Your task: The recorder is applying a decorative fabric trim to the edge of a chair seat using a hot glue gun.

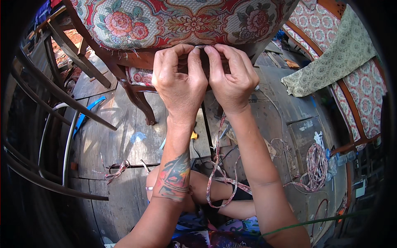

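An upholstered wooden chair (190, 25) with rose-patterned fabric stands right in front of me. My left hand (177, 78) and my right hand (234, 78) meet at the lower edge of its fabric panel. Thumb and forefinger of each hand pinch a short stretch of fabric piping there, the fingertips almost touching. From beneath my right hand a long loose length of reddish-white piping (218, 144) hangs and loops over my lap. Frayed threads (120, 53) stick out along the panel's left edge. My fingers hide part of the wooden rail behind them.
A coil of piping (316, 167) lies on the plank floor at right, near a plastic bottle (345, 158). Farther right stands patterned seating (364, 91) draped with pale green fabric (331, 58). Curved metal tubes (62, 93) and a blue strip (87, 115) are at left. A green cord (314, 222) crosses my right arm.
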Available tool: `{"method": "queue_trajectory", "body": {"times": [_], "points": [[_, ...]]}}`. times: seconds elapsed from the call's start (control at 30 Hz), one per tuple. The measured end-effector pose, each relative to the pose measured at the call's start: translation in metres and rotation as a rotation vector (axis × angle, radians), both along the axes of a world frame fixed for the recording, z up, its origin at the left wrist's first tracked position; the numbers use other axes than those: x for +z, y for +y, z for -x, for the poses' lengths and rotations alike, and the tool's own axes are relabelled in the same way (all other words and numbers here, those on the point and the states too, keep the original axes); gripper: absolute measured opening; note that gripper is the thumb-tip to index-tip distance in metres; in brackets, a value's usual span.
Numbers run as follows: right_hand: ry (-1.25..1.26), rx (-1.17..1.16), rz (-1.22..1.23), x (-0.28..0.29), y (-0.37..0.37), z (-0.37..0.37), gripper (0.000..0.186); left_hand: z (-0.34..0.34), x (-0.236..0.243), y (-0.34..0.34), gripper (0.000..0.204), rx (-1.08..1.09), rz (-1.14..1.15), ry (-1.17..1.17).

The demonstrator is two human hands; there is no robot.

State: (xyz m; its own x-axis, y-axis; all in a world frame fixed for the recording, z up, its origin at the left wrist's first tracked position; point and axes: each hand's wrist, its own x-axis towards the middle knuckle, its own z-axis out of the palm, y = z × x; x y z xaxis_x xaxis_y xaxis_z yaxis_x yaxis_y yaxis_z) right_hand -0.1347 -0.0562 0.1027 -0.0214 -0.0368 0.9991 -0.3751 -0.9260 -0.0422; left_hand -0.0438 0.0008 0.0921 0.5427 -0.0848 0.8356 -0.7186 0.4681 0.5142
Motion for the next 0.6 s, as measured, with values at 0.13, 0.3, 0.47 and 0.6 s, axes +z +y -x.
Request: {"method": "queue_trajectory", "body": {"times": [0.13, 0.3, 0.47, 0.6], "points": [[-0.006, 0.002, -0.004, -0.002, -0.001, 0.0, 0.015, 0.007, -0.002, 0.001, 0.011, -0.116, -0.007, 0.21], [-0.017, 0.009, 0.0, -0.001, -0.001, -0.002, 0.015, 0.013, -0.01, -0.001, 0.014, -0.173, -0.004, 0.296], [-0.008, -0.004, -0.012, -0.001, 0.0, -0.001, 0.015, 0.019, -0.005, 0.003, 0.016, -0.329, -0.016, 0.435], [-0.005, -0.005, -0.025, -0.001, 0.001, 0.0, 0.015, 0.018, -0.004, -0.001, 0.017, -0.398, -0.004, 0.506]]}}
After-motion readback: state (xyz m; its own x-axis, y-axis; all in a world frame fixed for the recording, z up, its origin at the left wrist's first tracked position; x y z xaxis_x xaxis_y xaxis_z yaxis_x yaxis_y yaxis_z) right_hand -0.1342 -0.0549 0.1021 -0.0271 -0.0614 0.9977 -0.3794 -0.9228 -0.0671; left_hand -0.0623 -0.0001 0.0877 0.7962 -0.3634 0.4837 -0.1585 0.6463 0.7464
